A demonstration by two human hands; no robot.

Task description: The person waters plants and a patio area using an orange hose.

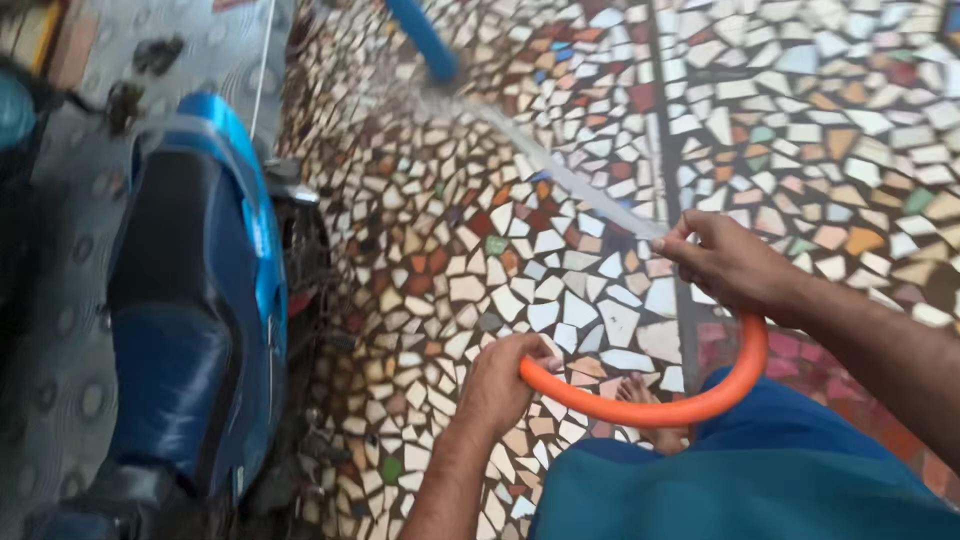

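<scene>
Hose: we hold an orange hose (690, 405) that curves in a loop between our two hands, low in the view and just above our blue-clad lap (760, 480).
Right hand: our right hand (725, 262) is clenched around the hose's outlet end, a finger pressed at the mouth.
Left hand: our left hand (505, 380) grips the hose further back along the loop, fingers wrapped around it.
Water: a thin jet of water (560, 175) leaves the right hand and runs up and to the left across the floor.
Foot: a bare foot (640, 395) shows just behind the loop, on the tiles.
Floor: we stand on a mosaic floor (820, 120) of broken tile pieces in white, cream, red, orange and green, crossed by a dark joint line.
Scooter: a blue scooter (195, 320) with a dark seat stands at the left, well apart from the hands.
Other hose: a blue tube (425, 40) lies at the top edge, near where the jet lands.
Labels: we see no packages or signs.
</scene>
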